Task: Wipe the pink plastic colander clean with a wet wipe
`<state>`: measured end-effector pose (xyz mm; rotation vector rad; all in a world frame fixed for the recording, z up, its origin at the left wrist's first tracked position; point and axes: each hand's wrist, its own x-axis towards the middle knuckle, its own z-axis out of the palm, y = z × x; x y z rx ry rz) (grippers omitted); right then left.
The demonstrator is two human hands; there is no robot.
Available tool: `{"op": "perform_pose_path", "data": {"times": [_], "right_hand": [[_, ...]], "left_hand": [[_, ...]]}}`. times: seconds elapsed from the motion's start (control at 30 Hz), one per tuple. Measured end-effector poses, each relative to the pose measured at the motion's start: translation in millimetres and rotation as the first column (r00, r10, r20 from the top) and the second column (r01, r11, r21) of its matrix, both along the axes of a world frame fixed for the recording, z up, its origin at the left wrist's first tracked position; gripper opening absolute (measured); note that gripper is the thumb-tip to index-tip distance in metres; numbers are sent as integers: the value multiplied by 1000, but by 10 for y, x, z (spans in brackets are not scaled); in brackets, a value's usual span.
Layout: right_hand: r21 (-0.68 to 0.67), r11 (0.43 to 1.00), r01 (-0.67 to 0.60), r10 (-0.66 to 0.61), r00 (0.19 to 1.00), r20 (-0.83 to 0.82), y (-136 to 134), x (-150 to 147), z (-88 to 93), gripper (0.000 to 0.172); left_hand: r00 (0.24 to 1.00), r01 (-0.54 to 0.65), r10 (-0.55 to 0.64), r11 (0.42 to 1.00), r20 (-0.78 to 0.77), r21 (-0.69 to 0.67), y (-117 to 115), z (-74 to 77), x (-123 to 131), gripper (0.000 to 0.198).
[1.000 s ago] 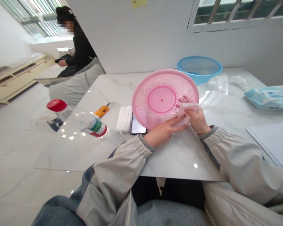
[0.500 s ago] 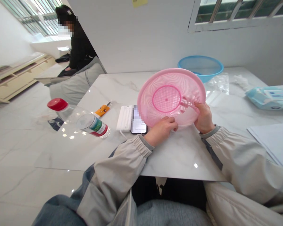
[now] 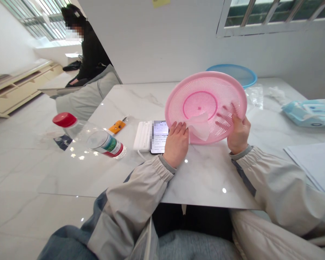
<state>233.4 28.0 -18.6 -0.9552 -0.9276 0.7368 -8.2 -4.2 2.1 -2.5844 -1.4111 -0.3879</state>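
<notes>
A round pink plastic colander is held tilted above the table, its inside facing me. My right hand grips the rim at the right, thumb inside and fingers spread behind the mesh. With my left hand I press a thin white wet wipe against the lower left of the rim. The fingers are closed on the wipe, and its loose end lies over the inner wall. Just left of that hand, a lit phone rests beside a white power bank.
Behind the colander stands a blue basket with clear plastic wrapping nearby. A wipes pack and papers lie at the right. On the left are a bottle and an orange keychain. A person sits beyond.
My left hand has moved left along the colander's rim with the wipe, which now trails to the right. The colander has shifted slightly right and up with my right hand.
</notes>
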Motion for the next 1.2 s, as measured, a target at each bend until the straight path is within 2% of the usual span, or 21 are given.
{"op": "perform_pose_path", "data": {"times": [0.1,0.2,0.27,0.37,0.47,0.57,0.7,0.83,1.0,1.2], "right_hand": [[24,1000,14,-14,1000,9,-13,-14,3,47],[27,999,32,-31,999,-25,-12,-54,12,48],[44,999,27,-24,998,-51,-6,-97,10,47],[55,998,7,-1,995,-102,-13,-177,-9,37],[20,999,-48,50,989,-142,-56,-246,-30,29],[-32,991,-130,125,984,-126,-112,-275,-29,32],[-39,989,-146,141,985,-104,-150,-288,15,34],[63,995,-78,85,989,-125,-124,-297,45,34],[21,1000,22,-19,994,-108,-61,-247,-3,35],[29,1000,6,-3,991,-131,-53,-239,-25,35]], "left_hand": [[1000,-19,19,1000,15,-13,-5,-28,12,51],[999,36,-35,996,13,-88,-33,-50,57,63],[992,125,-125,978,8,-165,-58,-71,91,67],[954,300,-291,923,72,-242,-96,-104,132,69],[893,441,-401,870,205,-220,-121,-105,151,67],[837,505,-429,844,339,-182,-125,-63,155,56],[821,499,-409,853,397,-152,-115,-4,154,46],[881,399,-353,912,316,-93,-101,-7,145,41],[914,357,-338,933,222,-48,-69,-63,130,27],[931,339,-325,939,167,-65,-59,-125,118,44]]}}
